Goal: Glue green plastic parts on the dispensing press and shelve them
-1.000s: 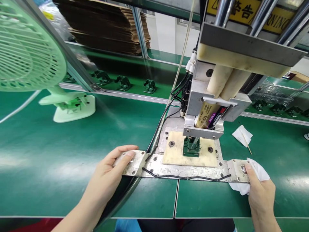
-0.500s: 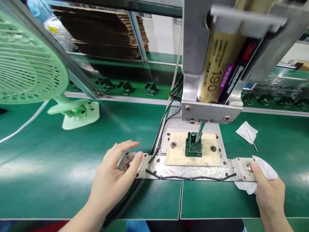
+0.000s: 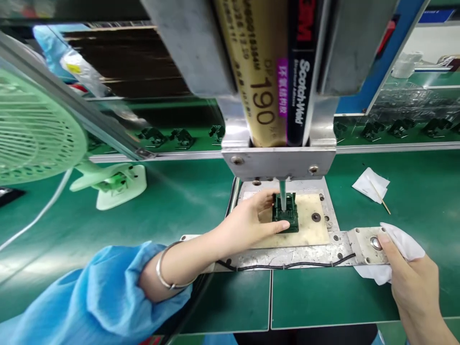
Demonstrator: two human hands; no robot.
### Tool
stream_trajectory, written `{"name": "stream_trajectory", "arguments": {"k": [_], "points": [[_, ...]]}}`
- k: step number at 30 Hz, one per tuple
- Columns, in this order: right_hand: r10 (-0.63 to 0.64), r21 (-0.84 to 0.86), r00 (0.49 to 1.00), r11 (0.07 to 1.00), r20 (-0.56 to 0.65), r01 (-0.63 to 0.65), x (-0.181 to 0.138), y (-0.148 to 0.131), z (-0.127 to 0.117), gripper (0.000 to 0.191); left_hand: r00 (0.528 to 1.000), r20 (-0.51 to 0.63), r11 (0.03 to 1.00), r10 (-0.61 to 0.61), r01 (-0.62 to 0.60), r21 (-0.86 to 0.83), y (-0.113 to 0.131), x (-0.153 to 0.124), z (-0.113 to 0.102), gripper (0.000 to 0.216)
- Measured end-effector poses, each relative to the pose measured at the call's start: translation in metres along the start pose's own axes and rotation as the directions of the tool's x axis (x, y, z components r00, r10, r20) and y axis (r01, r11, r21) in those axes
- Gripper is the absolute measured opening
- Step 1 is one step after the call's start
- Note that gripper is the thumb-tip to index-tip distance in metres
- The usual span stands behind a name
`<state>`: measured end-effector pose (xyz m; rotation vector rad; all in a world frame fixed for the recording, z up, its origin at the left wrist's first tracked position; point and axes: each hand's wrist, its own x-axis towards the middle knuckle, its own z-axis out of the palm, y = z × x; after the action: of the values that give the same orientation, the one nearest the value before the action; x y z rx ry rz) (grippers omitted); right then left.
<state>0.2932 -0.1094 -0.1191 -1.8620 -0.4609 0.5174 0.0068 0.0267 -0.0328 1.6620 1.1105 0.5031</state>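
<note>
My left hand (image 3: 253, 218) reaches in from the left and grips a small green circuit board (image 3: 293, 223), its thumb at the front edge and its fingers at the back left, partly hidden. The board sits on a cream fixture plate (image 3: 312, 232). Directly above, the clear nozzle tip (image 3: 283, 194) of an adhesive dispenser (image 3: 278, 163) comes down onto the board. My right hand (image 3: 413, 273) is closed around the right end of the metal base, a white wipe (image 3: 406, 242) under its fingers. The right thumb rests at a round metal button (image 3: 375, 243) there.
A gold-and-black adhesive cartridge (image 3: 266, 105) fills the dispenser's holder. To the left stands a green fan (image 3: 39, 129). A wooden stick (image 3: 379, 194) lies on a white paper (image 3: 368, 184) at the right. Several dark boards (image 3: 181, 138) line the rear shelf.
My left hand has left the base's left button and moved right onto the circuit board. My right hand stays at the right button with the wipe. The camera view has shifted.
</note>
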Motion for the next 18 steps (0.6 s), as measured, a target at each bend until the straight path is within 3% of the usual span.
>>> {"name": "stream_trajectory", "arguments": {"k": [4,7,10,12,15,18], "points": [[-0.035,-0.004,0.999,0.999,0.008,0.036,0.0,0.0,0.0,0.064,0.982,-0.009,0.976,-0.19,0.188,-0.109,0.01,-0.009,-0.003,0.078],[-0.029,0.015,1.0,0.999,-0.006,0.03,-0.002,-0.001,-0.001,0.064,0.948,0.094,0.94,-0.304,0.314,-0.129,0.025,-0.024,-0.005,0.064],[-0.075,0.047,0.997,0.996,0.018,0.074,-0.004,-0.006,-0.001,0.058,0.922,0.226,0.915,-0.316,0.359,-0.185,0.032,-0.045,-0.003,0.059],[-0.117,0.068,0.993,0.991,0.017,0.116,-0.005,-0.01,0.0,0.055,0.911,0.289,0.868,-0.296,0.382,-0.316,0.028,-0.062,0.001,0.057],[-0.132,0.069,0.991,0.989,-0.027,0.134,-0.004,-0.013,0.002,0.055,0.859,0.469,0.643,-0.205,0.479,-0.597,0.012,-0.089,0.016,0.06],[-0.212,0.008,0.975,0.977,-0.063,0.213,-0.011,-0.008,-0.002,0.062,0.81,0.585,0.38,-0.041,0.554,-0.741,-0.007,-0.111,0.038,0.066]]}}
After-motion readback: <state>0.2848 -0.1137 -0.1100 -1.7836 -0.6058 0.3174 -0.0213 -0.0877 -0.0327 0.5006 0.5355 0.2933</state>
